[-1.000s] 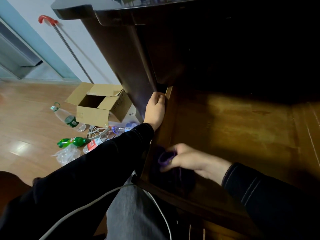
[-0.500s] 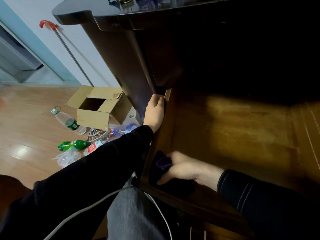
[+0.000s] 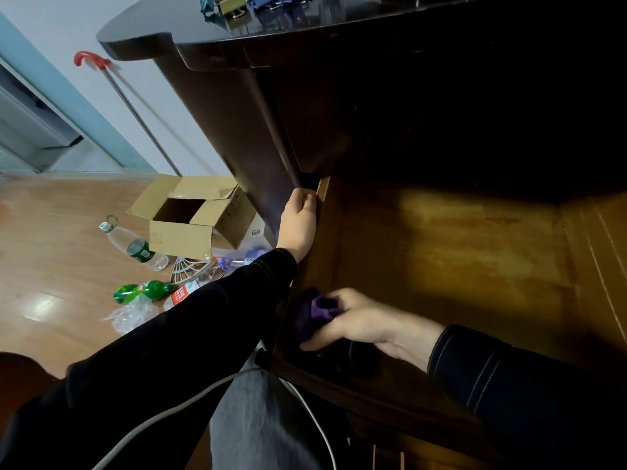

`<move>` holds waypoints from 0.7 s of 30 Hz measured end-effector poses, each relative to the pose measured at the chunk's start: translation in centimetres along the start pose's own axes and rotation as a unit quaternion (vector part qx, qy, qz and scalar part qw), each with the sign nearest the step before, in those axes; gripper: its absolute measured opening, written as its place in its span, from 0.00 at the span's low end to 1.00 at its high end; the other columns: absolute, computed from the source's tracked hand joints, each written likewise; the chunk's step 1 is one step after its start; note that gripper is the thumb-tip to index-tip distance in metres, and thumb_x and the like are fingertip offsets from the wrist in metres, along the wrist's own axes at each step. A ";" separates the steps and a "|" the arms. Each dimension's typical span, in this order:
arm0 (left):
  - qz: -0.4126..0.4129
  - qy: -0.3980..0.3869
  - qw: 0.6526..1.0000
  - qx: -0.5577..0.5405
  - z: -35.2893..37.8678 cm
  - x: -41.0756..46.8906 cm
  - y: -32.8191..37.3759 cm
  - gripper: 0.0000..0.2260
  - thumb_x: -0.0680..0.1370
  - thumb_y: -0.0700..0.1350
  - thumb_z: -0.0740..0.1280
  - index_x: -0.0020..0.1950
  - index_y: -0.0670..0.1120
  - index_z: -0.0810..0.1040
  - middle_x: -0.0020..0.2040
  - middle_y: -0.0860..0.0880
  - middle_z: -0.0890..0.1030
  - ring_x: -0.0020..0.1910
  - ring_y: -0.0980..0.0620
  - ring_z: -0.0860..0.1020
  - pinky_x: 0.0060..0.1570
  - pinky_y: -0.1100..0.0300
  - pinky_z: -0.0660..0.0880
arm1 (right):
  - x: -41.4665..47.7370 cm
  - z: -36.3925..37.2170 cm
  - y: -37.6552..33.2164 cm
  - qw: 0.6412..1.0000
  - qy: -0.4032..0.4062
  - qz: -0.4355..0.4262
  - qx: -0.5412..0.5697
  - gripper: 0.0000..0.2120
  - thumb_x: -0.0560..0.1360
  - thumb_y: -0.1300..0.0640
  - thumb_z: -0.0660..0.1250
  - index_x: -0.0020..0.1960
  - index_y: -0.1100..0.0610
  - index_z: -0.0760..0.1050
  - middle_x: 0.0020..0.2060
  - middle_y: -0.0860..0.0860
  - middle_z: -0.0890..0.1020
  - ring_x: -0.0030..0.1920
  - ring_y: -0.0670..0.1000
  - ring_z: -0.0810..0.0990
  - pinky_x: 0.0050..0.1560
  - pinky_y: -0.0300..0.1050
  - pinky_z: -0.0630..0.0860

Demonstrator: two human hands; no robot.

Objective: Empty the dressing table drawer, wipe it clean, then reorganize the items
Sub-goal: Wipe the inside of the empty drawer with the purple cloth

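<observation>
The wooden drawer (image 3: 458, 262) of the dark dressing table (image 3: 237, 45) is pulled out, its bottom bare. My right hand (image 3: 359, 323) grips a purple cloth (image 3: 314, 313) and presses it into the drawer's near left corner. My left hand (image 3: 298, 222) holds the top edge of the drawer's left wall, close to where it meets the table body, fingers curled over the rim. The back of the drawer lies in deep shadow.
Binder clips (image 3: 234, 5) lie on the table top. On the wood floor to the left are an open cardboard box (image 3: 190, 215), a clear plastic bottle (image 3: 135, 245), a green bottle (image 3: 142, 290) and a crumpled bag (image 3: 129, 313). A red-handled pole (image 3: 129, 106) leans on the wall. A white cable (image 3: 190, 401) crosses my lap.
My right hand has slid the purple cloth further left and nearer, into the drawer's front left corner. My left hand keeps its hold on the drawer's side.
</observation>
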State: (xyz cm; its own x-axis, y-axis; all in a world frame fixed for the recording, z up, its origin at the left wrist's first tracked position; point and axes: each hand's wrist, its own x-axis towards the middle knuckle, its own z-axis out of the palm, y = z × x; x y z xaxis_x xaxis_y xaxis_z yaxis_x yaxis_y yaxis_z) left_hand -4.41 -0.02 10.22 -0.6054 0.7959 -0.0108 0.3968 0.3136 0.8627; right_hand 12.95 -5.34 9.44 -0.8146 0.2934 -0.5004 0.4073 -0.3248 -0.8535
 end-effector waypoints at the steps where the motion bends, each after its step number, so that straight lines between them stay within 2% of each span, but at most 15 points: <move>1: -0.001 0.001 1.000 -0.002 0.1 0.0 0.0 0.09 0.84 0.43 0.56 0.56 0.42 0.75 0.52 0.43 0.80 0.56 0.41 0.77 0.61 0.48 0.72 | -0.1 -0.2 -0.1 0.999 -0.020 -0.010 0.024 0.16 0.66 0.65 0.81 0.52 0.57 0.85 0.49 0.56 0.87 0.51 0.54 0.86 0.51 0.42 0.81; 4: -0.003 0.001 1.000 0.000 0.0 -0.1 0.1 0.09 0.85 0.43 0.56 0.56 0.43 0.75 0.52 0.44 0.80 0.56 0.42 0.77 0.62 0.47 0.72 | 0.1 0.1 0.2 1.000 0.023 0.003 -0.011 0.17 0.65 0.66 0.81 0.53 0.60 0.84 0.49 0.57 0.87 0.51 0.55 0.86 0.51 0.46 0.82; 7: -0.004 -0.003 1.000 -0.003 -0.1 -0.1 0.1 0.09 0.85 0.44 0.55 0.56 0.44 0.75 0.53 0.44 0.80 0.56 0.43 0.77 0.63 0.47 0.73 | 0.7 1.1 0.7 0.993 0.084 0.043 -0.071 0.22 0.65 0.65 0.81 0.57 0.61 0.81 0.53 0.58 0.85 0.56 0.56 0.83 0.57 0.48 0.79; 9: -0.003 -0.004 1.000 -0.004 -0.1 0.0 -0.1 0.09 0.85 0.44 0.56 0.56 0.44 0.75 0.54 0.44 0.80 0.56 0.42 0.77 0.62 0.47 0.73 | 0.7 0.7 0.6 0.996 0.070 0.042 -0.034 0.21 0.63 0.64 0.82 0.55 0.59 0.83 0.50 0.56 0.86 0.54 0.56 0.84 0.53 0.46 0.80; 11: 0.000 0.001 1.000 -0.005 0.0 0.1 -0.1 0.09 0.84 0.43 0.56 0.55 0.44 0.75 0.53 0.44 0.80 0.56 0.42 0.77 0.61 0.47 0.72 | 0.5 -0.1 0.4 0.999 0.022 0.020 0.035 0.17 0.63 0.62 0.83 0.50 0.55 0.86 0.47 0.54 0.87 0.50 0.54 0.86 0.50 0.43 0.82; 13: 0.001 0.005 1.000 -0.003 0.0 0.2 -0.2 0.09 0.84 0.44 0.56 0.55 0.44 0.75 0.52 0.44 0.80 0.56 0.42 0.77 0.60 0.48 0.72 | 0.5 -0.4 0.4 0.998 0.015 0.014 0.063 0.17 0.62 0.61 0.83 0.50 0.54 0.86 0.47 0.54 0.88 0.50 0.53 0.86 0.52 0.44 0.82; 15: -0.002 0.005 1.000 -0.004 0.1 0.3 -0.4 0.09 0.84 0.44 0.56 0.55 0.44 0.75 0.51 0.44 0.80 0.55 0.42 0.77 0.60 0.48 0.73 | 0.9 -0.4 0.5 0.994 0.075 0.036 0.076 0.22 0.61 0.61 0.84 0.53 0.55 0.84 0.47 0.55 0.87 0.49 0.55 0.86 0.50 0.46 0.82; 16: -0.003 0.005 1.000 -0.006 0.1 0.3 -0.5 0.08 0.84 0.44 0.56 0.54 0.45 0.75 0.50 0.45 0.80 0.55 0.42 0.77 0.59 0.47 0.73 | 1.2 -0.6 0.5 0.989 0.112 0.041 0.092 0.23 0.61 0.61 0.84 0.54 0.56 0.83 0.46 0.54 0.87 0.48 0.54 0.86 0.46 0.44 0.81; 19: -0.004 0.008 1.000 -0.018 0.2 0.5 -0.6 0.07 0.84 0.44 0.57 0.51 0.47 0.74 0.48 0.46 0.79 0.55 0.40 0.78 0.58 0.45 0.74 | 2.0 -2.2 -0.3 0.961 0.201 -0.012 0.191 0.12 0.65 0.64 0.81 0.44 0.54 0.83 0.35 0.49 0.87 0.36 0.47 0.86 0.33 0.35 0.77; 21: -0.007 0.005 1.000 -0.027 0.3 0.4 -0.5 0.07 0.84 0.44 0.57 0.51 0.47 0.74 0.47 0.46 0.79 0.53 0.40 0.78 0.57 0.44 0.75 | 2.2 -3.1 -0.7 0.948 0.234 -0.039 0.213 0.10 0.66 0.62 0.81 0.43 0.52 0.84 0.36 0.48 0.87 0.38 0.47 0.86 0.34 0.36 0.77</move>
State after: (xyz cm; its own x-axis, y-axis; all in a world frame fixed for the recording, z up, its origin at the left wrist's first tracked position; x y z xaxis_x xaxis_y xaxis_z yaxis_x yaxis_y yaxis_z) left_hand -4.68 0.32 9.68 -0.6176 0.7862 -0.0185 0.3501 0.2960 0.8887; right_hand 12.13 -1.69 8.51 -0.5230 0.6649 -0.5333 0.0685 -0.5909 -0.8038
